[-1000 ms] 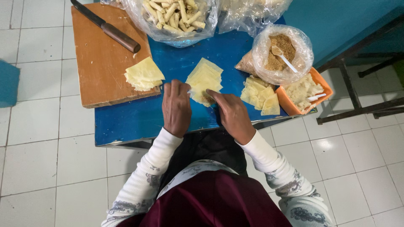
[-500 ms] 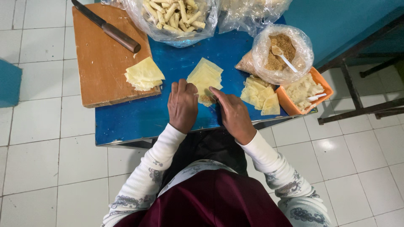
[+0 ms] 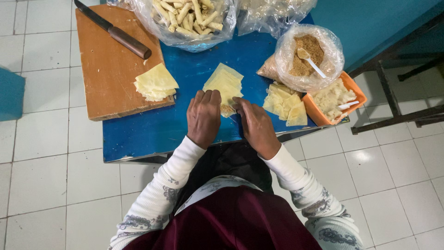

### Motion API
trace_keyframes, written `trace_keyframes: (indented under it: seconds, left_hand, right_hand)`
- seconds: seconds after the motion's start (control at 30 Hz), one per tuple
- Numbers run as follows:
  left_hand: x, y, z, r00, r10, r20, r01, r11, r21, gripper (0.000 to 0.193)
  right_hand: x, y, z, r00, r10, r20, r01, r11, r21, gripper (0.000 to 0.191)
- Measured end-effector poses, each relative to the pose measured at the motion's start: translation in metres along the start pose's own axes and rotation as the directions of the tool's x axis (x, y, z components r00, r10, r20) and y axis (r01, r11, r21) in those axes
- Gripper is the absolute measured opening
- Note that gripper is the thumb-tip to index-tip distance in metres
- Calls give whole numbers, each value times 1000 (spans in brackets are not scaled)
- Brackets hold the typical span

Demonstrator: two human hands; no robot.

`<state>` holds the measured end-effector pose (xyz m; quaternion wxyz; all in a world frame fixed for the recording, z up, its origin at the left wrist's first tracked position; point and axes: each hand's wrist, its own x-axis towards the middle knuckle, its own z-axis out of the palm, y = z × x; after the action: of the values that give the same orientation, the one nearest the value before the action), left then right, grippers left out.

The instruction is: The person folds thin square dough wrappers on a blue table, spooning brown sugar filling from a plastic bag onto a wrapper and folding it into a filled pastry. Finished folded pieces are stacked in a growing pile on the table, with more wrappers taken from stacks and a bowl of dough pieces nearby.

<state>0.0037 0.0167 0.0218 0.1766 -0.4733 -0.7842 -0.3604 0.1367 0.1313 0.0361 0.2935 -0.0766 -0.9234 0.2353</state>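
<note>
Hands, left [image 3: 203, 118] and right [image 3: 255, 126], fingers curled over a filled wrapper [image 3: 225, 88] on the tabletop [image 3: 152, 129]; rolled sticks [image 3: 185, 16] bagged, wrapper stacks [image 3: 155, 83] remain

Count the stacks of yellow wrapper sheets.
3: one stack on the wooden board, one at the fingers of both hands, one beside the orange tub. None seem hidden.

Blue table [image 3: 152, 134]: front left corner bare, open passage along front edge up to left hand [image 3: 203, 118]. Cutting board [image 3: 104, 69] with knife [image 3: 113, 30] and wrapper stack [image 3: 156, 83] blocks left edge. Bag of rolls [image 3: 189, 18] closes the back edge. Right edge blocked by crumb bag [image 3: 307, 58], orange tray [image 3: 354, 92], loose wrappers [image 3: 284, 102]. Narrow blue gap between board and centre wrapper pile [image 3: 224, 83].
</note>
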Motion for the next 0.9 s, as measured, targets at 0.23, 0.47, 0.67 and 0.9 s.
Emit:
trace_keyframes:
  seconds: [0.23,0.47,0.67,0.9]
  left_hand:
    - [3,-1,1,975,-209,70,220,898,-382,19]
    - [-3,-5,0,981,-162,110,195,872,-450,24]
    - [-12,-6,-11,987,-2,163,71,904,-423,35]
    - [-10,-1,-15,975,80,205,1,930,-368,38]
  right_hand:
    - [-2,4,2,1000,-20,-4,19,1000,-18,19]
    - [-1,6,-2,994,-114,-1,113,993,-34,22]
    - [1,16,-1,974,-226,28,227,959,-168,25]
    - [8,34,8,992,-124,17,125,990,-65,14]
